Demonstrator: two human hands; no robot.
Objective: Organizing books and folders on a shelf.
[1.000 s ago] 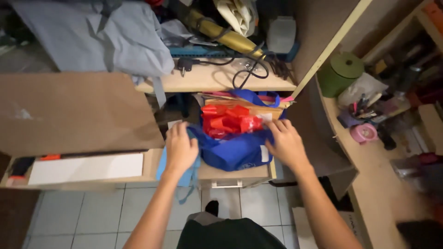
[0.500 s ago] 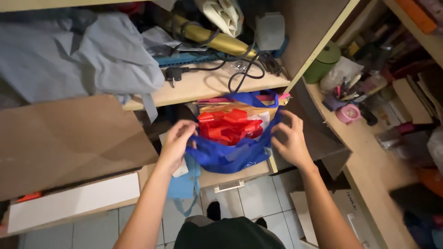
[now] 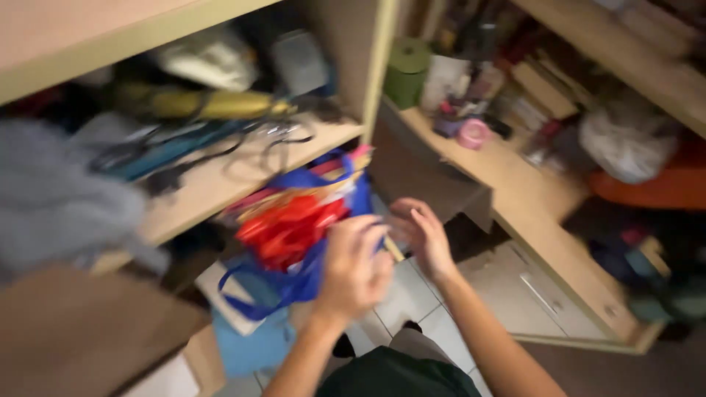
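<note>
The view is blurred by motion. A blue fabric bag (image 3: 294, 283) stuffed with shiny red material (image 3: 287, 228) sits on the lower shelf under a wooden shelf board (image 3: 220, 187). My left hand (image 3: 353, 268) is closed on the bag's near edge, close to its right corner. Just right of it, my right hand (image 3: 421, 235) hovers beside the bag with its fingers apart and its palm turned toward the left hand; it seems to hold nothing.
The upper shelf holds a grey cloth (image 3: 51, 198), black cables (image 3: 184, 147) and a yellow long object (image 3: 198, 103). A light-blue cloth (image 3: 250, 345) hangs below the bag. A cardboard panel (image 3: 81, 331) is lower left. On the right shelf stand a green roll (image 3: 407, 70) and a pink round thing (image 3: 473, 132).
The camera has swung right and tilted. My left hand crossed from the bag's left side to its right corner, close to my right hand. The bag's edge has been pulled along.
</note>
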